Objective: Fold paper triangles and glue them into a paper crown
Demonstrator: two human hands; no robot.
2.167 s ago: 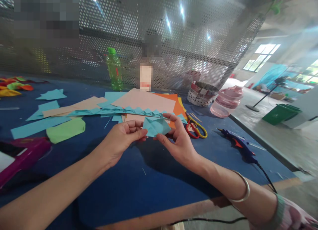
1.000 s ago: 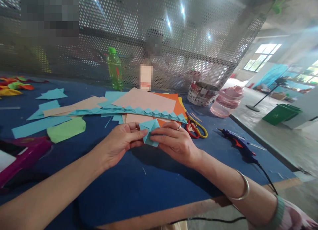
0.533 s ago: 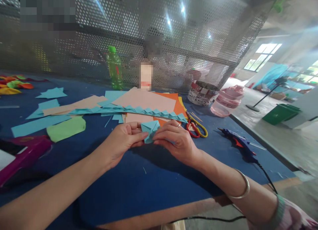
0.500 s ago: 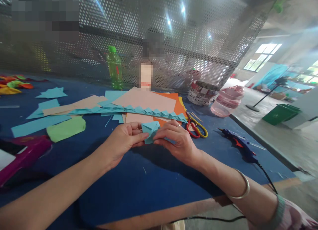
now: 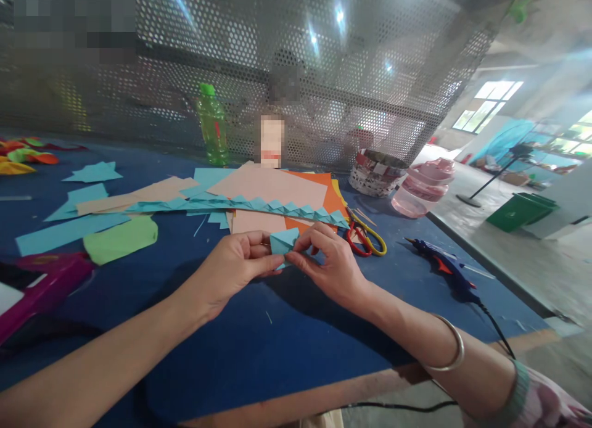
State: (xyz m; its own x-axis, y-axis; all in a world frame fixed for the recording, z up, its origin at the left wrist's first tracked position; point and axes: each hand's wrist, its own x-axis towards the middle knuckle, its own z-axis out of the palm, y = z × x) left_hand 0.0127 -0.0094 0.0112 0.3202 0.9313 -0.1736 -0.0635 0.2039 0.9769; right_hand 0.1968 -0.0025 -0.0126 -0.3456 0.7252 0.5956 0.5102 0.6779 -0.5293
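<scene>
Both hands pinch a small folded piece of light blue paper (image 5: 283, 242) just above the blue table (image 5: 240, 348). My left hand (image 5: 234, 269) grips its left side between thumb and fingers. From the right, my right hand (image 5: 329, 264) presses its folded edge with bent fingers. The paper is folded into a small triangle-like shape and is partly hidden by the fingers. Just behind it lies a long chain of folded blue paper triangles (image 5: 240, 203) on pink and orange sheets (image 5: 272, 187).
Red and yellow scissors (image 5: 366, 238) lie right of the hands, a blue glue gun (image 5: 441, 271) further right with its cord over the table edge. A green bottle (image 5: 211, 126), a woven basket (image 5: 377, 172) and a pink container (image 5: 423, 184) stand behind. Paper scraps (image 5: 121, 238) and a magenta tool (image 5: 44, 286) lie left.
The blue paper went from a wider open piece to a smaller folded shape. My right hand turned over it and its fingers curled in, pressing the fold.
</scene>
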